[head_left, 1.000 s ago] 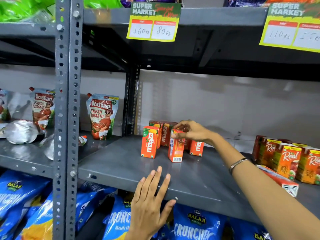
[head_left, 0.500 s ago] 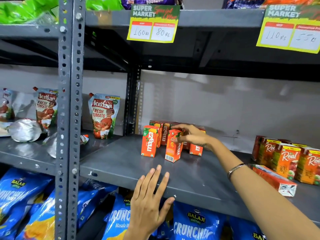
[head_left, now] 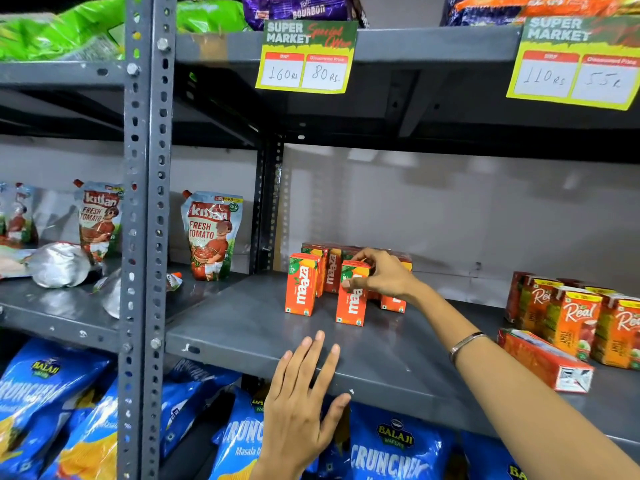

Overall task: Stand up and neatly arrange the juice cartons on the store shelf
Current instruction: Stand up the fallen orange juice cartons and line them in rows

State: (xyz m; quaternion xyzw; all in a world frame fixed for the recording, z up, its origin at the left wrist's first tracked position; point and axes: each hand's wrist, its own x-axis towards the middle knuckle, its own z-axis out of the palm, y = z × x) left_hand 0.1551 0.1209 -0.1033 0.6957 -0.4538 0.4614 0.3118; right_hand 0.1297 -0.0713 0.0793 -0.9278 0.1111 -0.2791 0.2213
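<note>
Several small orange Maaza juice cartons stand in a cluster on the grey metal shelf (head_left: 242, 327). One Maaza carton (head_left: 302, 285) stands alone at the front left. My right hand (head_left: 384, 273) grips the top of another upright Maaza carton (head_left: 351, 306) next to it. More Maaza cartons (head_left: 329, 268) stand behind, partly hidden by my hand. My left hand (head_left: 301, 403) rests flat on the shelf's front edge, fingers spread, holding nothing. At the right, Real apple juice cartons (head_left: 571, 323) stand upright and one Real carton (head_left: 543, 362) lies on its side.
A perforated grey upright post (head_left: 145, 237) divides the shelving. Kissan tomato pouches (head_left: 211, 233) stand on the left shelf beside crumpled silver pouches (head_left: 59, 265). Blue Balaji chip bags (head_left: 391, 448) fill the shelf below. Yellow price tags (head_left: 306, 57) hang from the shelf above.
My right hand has turned the gripped Maaza carton so its front faces out and set it a little forward, in line with the front left carton. My left hand stayed put.
</note>
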